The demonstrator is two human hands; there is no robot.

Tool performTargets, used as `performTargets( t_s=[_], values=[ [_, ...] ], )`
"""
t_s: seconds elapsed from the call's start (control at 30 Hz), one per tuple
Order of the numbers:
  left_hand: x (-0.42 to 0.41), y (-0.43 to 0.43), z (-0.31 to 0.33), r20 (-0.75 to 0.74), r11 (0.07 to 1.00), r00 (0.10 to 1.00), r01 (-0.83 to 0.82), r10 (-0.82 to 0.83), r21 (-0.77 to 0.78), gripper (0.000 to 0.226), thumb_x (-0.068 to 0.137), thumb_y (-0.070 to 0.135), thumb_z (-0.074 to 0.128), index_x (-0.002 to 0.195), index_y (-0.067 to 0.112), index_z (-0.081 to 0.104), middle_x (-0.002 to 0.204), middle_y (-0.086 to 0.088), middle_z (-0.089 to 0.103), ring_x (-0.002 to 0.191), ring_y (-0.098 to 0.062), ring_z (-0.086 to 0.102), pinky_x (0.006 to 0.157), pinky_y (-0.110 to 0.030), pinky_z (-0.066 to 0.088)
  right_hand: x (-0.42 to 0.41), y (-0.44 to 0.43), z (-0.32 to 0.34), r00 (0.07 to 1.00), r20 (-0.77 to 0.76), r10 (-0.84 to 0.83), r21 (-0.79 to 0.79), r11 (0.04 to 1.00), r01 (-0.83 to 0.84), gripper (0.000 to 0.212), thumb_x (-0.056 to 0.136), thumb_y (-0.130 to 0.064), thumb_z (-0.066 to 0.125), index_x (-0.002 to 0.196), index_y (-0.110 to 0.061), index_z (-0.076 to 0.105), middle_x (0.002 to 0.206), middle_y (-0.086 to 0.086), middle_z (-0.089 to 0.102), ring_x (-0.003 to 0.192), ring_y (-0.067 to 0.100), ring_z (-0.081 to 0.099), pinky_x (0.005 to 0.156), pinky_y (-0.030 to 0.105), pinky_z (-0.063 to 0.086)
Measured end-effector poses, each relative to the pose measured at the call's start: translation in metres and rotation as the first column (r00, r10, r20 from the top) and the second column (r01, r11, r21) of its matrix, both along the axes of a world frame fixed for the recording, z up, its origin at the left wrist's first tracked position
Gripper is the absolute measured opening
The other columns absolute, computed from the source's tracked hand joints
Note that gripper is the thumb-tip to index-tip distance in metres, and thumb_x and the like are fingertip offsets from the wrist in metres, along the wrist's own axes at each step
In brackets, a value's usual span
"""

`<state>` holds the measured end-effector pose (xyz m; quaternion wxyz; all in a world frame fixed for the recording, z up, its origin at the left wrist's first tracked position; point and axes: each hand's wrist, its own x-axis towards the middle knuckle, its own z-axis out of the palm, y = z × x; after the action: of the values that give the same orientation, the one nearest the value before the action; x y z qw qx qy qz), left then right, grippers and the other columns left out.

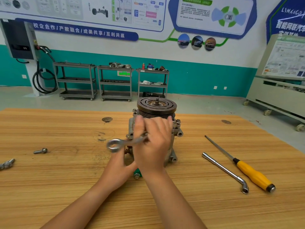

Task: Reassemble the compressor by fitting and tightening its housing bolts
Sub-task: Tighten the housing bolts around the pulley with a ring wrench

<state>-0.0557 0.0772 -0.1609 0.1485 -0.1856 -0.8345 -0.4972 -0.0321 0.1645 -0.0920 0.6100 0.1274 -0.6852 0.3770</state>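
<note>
Through the head camera we are seeing the compressor (156, 108) standing upright on the middle of the table (66, 195). Our right hand (153, 142) is curling its fingers round a blurred wrench (127, 142) in front of the housing. Our left hand (118, 164) is reaching under it, and we cannot tell how its fingers lie. A loose bolt (41, 151) is lying well to the left.

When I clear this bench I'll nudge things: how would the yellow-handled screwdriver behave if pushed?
The yellow-handled screwdriver probably rolls: its round shaft and handle lie flat on the wooden table. Likely stiff, given the straight metal shaft. Handle end probably heavier, so it may pivot.
</note>
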Motion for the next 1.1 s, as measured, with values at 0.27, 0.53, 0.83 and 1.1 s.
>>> performTargets(
  t_s=[0.27, 0.53, 0.83, 1.1],
  values=[
    [-0.001, -0.001, -0.006, 0.077, 0.997, 0.994, -0.081, 0.082, -0.009, 0.067, 0.078, 0.033, 0.066, 0.137, 0.019, 0.037, 0.129, 0.006, 0.039, 0.119, -0.01, 0.041, 0.101, -0.027, 0.037, 0.001, 0.012, 0.022, 0.976, -0.165, 0.146, 0.03, 0.989, -0.143, 0.026, 0.088, -0.013, 0.049, 0.071, -0.005, 0.067, 0.056, 0.002, 0.056, 0.053, 0.02, 0.051, 0.058, 0.04, 0.049],
    [-0.002, -0.001, -0.007, 0.114, 0.994, 0.988, -0.101, 0.106, -0.05, 0.077, 0.083, 0.037, 0.065, 0.145, 0.029, 0.02, 0.126, 0.017, 0.026, 0.116, -0.001, 0.035, 0.1, -0.027, 0.038, 0.019, 0.098, 0.095, 0.656, -0.529, 0.538, -0.687, 0.182, -0.703, 0.046, 0.101, -0.03, 0.034, 0.057, -0.016, 0.041, 0.041, -0.007, 0.021, 0.037, 0.01, 0.015, 0.039, 0.018, 0.018],
    [-0.001, -0.001, -0.007, 0.125, 0.994, 0.987, -0.103, 0.106, -0.034, 0.077, 0.083, 0.037, 0.065, 0.145, 0.029, 0.02, 0.125, 0.018, 0.026, 0.114, -0.001, 0.036, 0.094, -0.022, 0.036, -0.017, 0.113, 0.064, 0.585, -0.533, 0.611, -0.831, -0.247, -0.499, 0.04, 0.098, -0.024, 0.031, 0.06, -0.016, 0.033, 0.039, -0.006, 0.021, 0.032, 0.009, 0.016, 0.031, 0.017, 0.015],
    [-0.001, -0.001, -0.007, 0.13, 0.994, 0.986, -0.1, 0.103, -0.031, 0.077, 0.083, 0.037, 0.066, 0.145, 0.03, 0.02, 0.125, 0.018, 0.025, 0.114, 0.001, 0.035, 0.096, -0.023, 0.037, -0.03, 0.118, 0.063, 0.584, -0.516, 0.627, -0.838, -0.23, -0.495, 0.039, 0.099, -0.024, 0.031, 0.06, -0.016, 0.033, 0.039, -0.006, 0.021, 0.032, 0.009, 0.016, 0.032, 0.017, 0.016]
  ],
)
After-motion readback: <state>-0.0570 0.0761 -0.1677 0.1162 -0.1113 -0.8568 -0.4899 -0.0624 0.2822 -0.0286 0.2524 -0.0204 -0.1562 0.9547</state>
